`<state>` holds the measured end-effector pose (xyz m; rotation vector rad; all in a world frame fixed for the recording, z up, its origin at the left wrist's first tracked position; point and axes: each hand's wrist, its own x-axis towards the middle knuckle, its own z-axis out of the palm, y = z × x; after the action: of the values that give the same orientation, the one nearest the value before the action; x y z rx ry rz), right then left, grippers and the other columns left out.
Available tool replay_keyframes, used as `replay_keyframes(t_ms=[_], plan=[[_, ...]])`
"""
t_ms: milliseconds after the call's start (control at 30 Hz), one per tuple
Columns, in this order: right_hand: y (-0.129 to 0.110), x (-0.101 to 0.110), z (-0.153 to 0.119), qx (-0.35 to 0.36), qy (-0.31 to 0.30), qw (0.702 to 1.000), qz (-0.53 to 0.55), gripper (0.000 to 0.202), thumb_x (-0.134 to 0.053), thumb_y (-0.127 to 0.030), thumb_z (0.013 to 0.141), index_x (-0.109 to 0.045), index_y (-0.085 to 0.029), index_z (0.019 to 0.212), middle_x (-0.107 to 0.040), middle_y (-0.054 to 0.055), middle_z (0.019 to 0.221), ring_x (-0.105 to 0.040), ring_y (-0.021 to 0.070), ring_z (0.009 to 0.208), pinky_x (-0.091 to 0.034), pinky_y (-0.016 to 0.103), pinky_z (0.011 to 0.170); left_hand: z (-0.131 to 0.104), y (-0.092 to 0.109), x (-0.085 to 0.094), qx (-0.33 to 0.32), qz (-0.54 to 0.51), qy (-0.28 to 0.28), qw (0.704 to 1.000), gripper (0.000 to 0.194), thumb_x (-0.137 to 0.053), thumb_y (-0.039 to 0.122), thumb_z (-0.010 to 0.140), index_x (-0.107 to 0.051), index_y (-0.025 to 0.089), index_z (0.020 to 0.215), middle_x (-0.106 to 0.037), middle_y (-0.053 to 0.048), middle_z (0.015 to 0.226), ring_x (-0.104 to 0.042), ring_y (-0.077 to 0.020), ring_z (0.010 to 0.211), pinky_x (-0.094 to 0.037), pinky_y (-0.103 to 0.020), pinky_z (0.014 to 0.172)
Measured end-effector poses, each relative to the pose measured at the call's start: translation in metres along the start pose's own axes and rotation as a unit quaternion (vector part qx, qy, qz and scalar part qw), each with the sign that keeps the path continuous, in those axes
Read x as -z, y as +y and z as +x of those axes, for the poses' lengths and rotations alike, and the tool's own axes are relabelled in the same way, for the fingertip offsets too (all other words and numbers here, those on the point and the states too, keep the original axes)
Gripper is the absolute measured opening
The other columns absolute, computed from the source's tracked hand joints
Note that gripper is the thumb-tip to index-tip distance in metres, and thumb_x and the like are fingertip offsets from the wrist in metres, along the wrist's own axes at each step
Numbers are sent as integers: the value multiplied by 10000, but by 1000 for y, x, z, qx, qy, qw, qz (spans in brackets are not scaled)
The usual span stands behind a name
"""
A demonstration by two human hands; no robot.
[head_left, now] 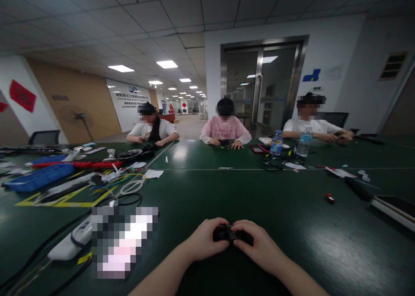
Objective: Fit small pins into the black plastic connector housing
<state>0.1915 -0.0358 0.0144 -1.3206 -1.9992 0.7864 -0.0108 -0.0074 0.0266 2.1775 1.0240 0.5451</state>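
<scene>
Low in the middle of the head view, my left hand [206,240] and my right hand [257,244] meet around a small black object [231,234]. Thumb and fingers of each hand pinch it from opposite sides, just above the green table [194,201]. It looks like a compact dark part with some lighter detail at its centre. Its exact kind cannot be made out, as the fingers cover much of it.
To my left lie a white power strip [69,242], cables, a blue tray [42,177] and a blurred-out bright rectangle [126,244]. A small red item [330,197] lies right. Water bottles [276,144] stand farther back. Three people in headsets sit opposite.
</scene>
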Motion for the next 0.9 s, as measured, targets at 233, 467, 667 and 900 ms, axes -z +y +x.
replay_keyframes(t_ms=[233, 467, 667, 900], plan=[[1, 0, 0, -2, -3, 1000, 6, 262, -618, -213, 750, -636, -277, 1003, -626, 19, 1105, -557, 221, 1056, -416, 375, 935, 1, -3, -1, 11, -4, -8, 1000, 394, -614, 266, 718, -557, 231, 1106, -619, -29, 1048, -552, -199, 969, -424, -319, 868], [3, -2, 0, 4, 7, 1000, 3, 262, -620, -195, 742, -639, -263, 994, -628, 27, 1102, -560, 216, 1049, -413, 370, 936, 1, -8, -2, 12, 1, -9, 1000, 424, -623, 253, 700, -552, 232, 1117, -609, -32, 1072, -538, -215, 987, -410, -339, 890], [0, 0, 0, -3, 3, 1000, 1, 249, -616, -218, 755, -637, -266, 999, -622, 28, 1111, -549, 220, 1069, -408, 380, 949, 1, -5, 1, 12, -27, -14, 999, 397, -622, 266, 709, -561, 213, 1098, -611, -36, 1051, -552, -203, 947, -429, -319, 860], [-3, 1, -1, -4, -7, 1000, 19, 249, -616, -219, 752, -639, -259, 997, -594, 40, 1150, -531, 225, 1101, -393, 394, 971, 1, -4, 1, 0, -51, -14, 999, 384, -622, 252, 720, -556, 210, 1096, -608, -28, 1046, -562, -182, 918, -438, -295, 838]])
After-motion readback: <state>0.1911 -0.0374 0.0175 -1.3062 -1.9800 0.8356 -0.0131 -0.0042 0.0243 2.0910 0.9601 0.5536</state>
